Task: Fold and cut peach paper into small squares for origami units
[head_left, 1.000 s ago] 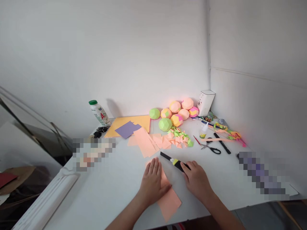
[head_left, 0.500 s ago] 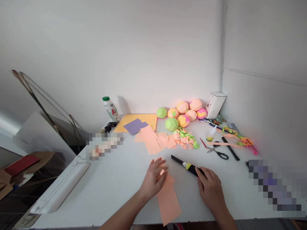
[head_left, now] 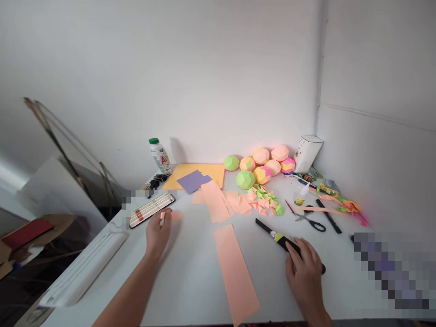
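Observation:
My right hand [head_left: 304,265] is closed round the handle of a black utility knife [head_left: 282,240] with a yellow-green band, its blade end pointing up and left. My left hand [head_left: 158,236] is raised over the left of the table, beside a phone [head_left: 151,210]. Its fingers pinch a small piece of peach paper [head_left: 162,215], mostly hidden by them. A long peach paper strip [head_left: 236,274] lies flat between the hands, touched by neither.
Purple paper [head_left: 192,181] lies on a yellow sheet [head_left: 211,170] behind peach sheets [head_left: 216,202]. Folded paper pieces [head_left: 264,200] and faceted paper balls [head_left: 261,156] stand behind. Scissors [head_left: 311,221], a glue bottle [head_left: 302,194] and a black tool [head_left: 329,216] lie right. A bottle [head_left: 160,156] stands back left.
My left hand has moved left from the peach strip to beside the phone, with the paper piece in it. My right hand and the knife have shifted slightly right and down.

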Action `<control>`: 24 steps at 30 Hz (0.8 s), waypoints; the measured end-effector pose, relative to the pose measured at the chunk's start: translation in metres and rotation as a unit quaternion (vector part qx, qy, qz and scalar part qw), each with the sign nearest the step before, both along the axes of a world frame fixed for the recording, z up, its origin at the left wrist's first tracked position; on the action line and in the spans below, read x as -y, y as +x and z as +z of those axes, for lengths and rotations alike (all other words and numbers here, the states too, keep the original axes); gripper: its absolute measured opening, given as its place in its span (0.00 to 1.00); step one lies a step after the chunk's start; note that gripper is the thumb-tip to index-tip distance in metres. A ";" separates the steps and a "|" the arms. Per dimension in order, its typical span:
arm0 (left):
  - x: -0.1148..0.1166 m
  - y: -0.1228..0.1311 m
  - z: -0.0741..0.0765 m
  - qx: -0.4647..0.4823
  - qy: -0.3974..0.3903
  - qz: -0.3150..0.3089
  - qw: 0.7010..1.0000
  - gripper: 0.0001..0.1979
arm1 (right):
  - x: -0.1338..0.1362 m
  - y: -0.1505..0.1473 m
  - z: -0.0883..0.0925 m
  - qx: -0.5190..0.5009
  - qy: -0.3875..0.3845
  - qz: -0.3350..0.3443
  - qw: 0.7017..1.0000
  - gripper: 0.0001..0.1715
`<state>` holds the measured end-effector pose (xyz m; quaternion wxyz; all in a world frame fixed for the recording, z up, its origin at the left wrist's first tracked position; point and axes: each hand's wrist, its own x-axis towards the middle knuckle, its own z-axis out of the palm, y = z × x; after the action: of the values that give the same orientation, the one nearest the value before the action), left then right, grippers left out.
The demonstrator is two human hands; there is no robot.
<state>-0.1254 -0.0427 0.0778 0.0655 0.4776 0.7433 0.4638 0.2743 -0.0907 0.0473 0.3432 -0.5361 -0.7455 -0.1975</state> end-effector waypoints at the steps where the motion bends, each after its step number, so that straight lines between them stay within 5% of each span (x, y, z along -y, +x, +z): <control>1: 0.005 0.014 0.003 -0.004 0.025 -0.022 0.999 0.19 | 0.003 -0.009 0.006 -0.027 0.000 0.035 0.999 0.16; 3: 0.017 0.050 0.009 -0.009 0.059 -0.119 0.991 0.17 | 0.007 -0.034 0.018 -0.070 -0.035 0.124 0.989 0.22; 6: 0.035 0.113 0.016 -0.023 0.118 -0.398 0.910 0.15 | 0.009 -0.076 0.030 -0.074 -0.115 0.215 0.967 0.35; 8: 0.042 0.142 0.016 -0.047 0.123 -0.459 0.879 0.16 | 0.007 -0.094 0.032 -0.115 -0.147 0.272 0.944 0.35; 11: 0.045 0.151 0.010 -0.093 0.106 -0.466 0.874 0.20 | -0.003 -0.086 0.033 -0.134 -0.135 0.241 0.952 0.30; 13: 0.050 0.137 0.004 -0.144 0.081 -0.470 0.867 0.36 | -0.016 -0.053 0.039 -0.108 -0.101 0.131 0.980 0.28; 17: 0.078 0.103 -0.006 -0.269 -0.021 -0.566 0.779 0.55 | -0.059 0.051 0.064 -0.145 -0.046 -0.072 0.986 0.27; 20: 0.106 0.100 -0.019 -0.358 -0.062 -0.576 0.732 0.48 | -0.088 0.115 0.076 -0.128 -0.054 -0.162 0.977 0.26; 24: 0.126 0.116 -0.042 -0.389 0.029 -0.484 0.783 0.22 | -0.086 0.125 0.068 -0.065 -0.077 -0.144 0.984 0.27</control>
<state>-0.0091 -0.1688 0.0362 -0.0270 0.9161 0.3634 0.1673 0.3988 -0.0049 0.1150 0.3165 -0.6746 -0.6494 -0.1519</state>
